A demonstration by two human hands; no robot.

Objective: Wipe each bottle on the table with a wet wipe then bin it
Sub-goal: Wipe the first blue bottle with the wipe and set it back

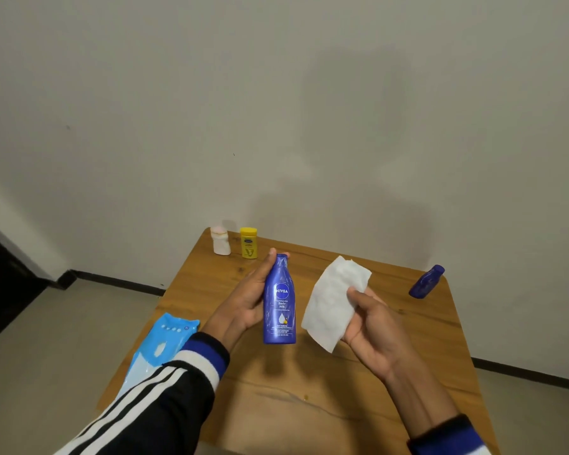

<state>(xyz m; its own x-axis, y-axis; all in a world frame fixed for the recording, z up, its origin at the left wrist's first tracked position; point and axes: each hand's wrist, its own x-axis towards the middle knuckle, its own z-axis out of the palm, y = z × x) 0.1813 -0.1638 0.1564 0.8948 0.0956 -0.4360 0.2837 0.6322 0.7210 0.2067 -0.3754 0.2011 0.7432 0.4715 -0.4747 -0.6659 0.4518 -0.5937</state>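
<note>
My left hand (243,297) grips a tall blue lotion bottle (280,303) upright above the wooden table (309,405), thumb near its cap. To its right, my right hand (372,326) holds an unfolded white wet wipe (332,300), which hangs apart from the bottle. A small white bottle (220,241) and a yellow bottle (248,243) stand side by side at the table's far left corner. A small dark blue bottle (426,282) stands near the far right edge.
A light blue wet wipe pack (158,346) lies at the table's left edge, partly under my left sleeve. A plain wall stands behind the table, with grey floor on both sides. No bin is in view.
</note>
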